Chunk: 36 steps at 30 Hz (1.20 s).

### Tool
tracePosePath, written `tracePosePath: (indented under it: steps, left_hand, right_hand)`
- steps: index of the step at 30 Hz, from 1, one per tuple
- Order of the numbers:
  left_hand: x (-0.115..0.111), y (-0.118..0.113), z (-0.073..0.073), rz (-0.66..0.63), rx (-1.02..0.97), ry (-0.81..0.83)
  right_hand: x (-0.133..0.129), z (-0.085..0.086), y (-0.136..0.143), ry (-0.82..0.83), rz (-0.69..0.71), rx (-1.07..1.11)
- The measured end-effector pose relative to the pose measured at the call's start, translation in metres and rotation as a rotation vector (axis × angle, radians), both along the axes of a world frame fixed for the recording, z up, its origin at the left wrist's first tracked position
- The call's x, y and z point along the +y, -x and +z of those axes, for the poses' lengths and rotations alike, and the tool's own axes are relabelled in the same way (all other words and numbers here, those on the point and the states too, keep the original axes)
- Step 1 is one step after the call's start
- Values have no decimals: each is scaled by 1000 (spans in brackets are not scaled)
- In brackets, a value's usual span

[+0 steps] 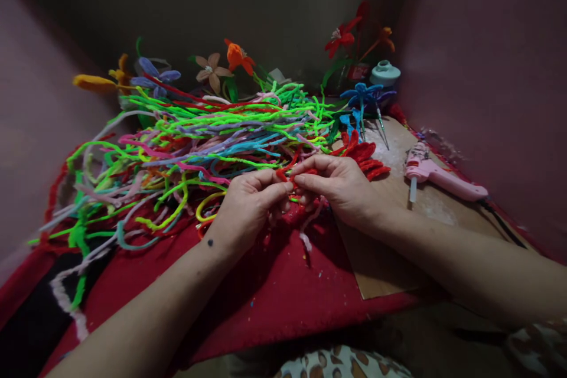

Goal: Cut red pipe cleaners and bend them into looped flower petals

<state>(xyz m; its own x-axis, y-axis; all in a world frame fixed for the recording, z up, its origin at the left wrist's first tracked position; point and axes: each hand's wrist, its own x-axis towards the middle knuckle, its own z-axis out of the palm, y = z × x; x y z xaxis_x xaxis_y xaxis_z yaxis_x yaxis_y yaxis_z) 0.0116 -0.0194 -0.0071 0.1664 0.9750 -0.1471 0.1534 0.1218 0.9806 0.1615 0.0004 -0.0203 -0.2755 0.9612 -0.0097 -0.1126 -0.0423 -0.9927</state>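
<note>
Near the middle of the head view, my left hand and my right hand meet, both closed on a red pipe cleaner. Thumbs and forefingers pinch it from either side, and my fingers hide part of it. Just behind my right hand, several red fuzzy petals lie on a brown board. A large heap of coloured pipe cleaners, mostly bright green, spreads behind and to the left of my hands.
A pink glue gun rests on the board at the right, its cord trailing off. Finished flowers and a pale blue bottle stand along the back. Red cloth covers the table.
</note>
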Motion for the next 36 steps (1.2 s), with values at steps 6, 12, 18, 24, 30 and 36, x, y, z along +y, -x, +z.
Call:
tracePosePath:
  steps: [6,12,18,24,30,36]
  left_hand:
    - [3,2,-1,20,-105,34]
    - [4,3,-2,0,-84,18]
    - [3,0,-2,40,-150,50]
    - [3,0,-3,30,-131,48]
    - [4,0,-2,17,-134,29]
    - [4,0,-4,38,-132,112]
  right_hand:
    - [3,-6,0,60,49,168]
    - [3,-10,2,70,49,117]
    - [2,-7,3,135,-10,74]
    - [6,-14,1,129,46,66]
    - [3,-9,0,72,73,18]
    - [0,-5,-1,-66,-6,-65]
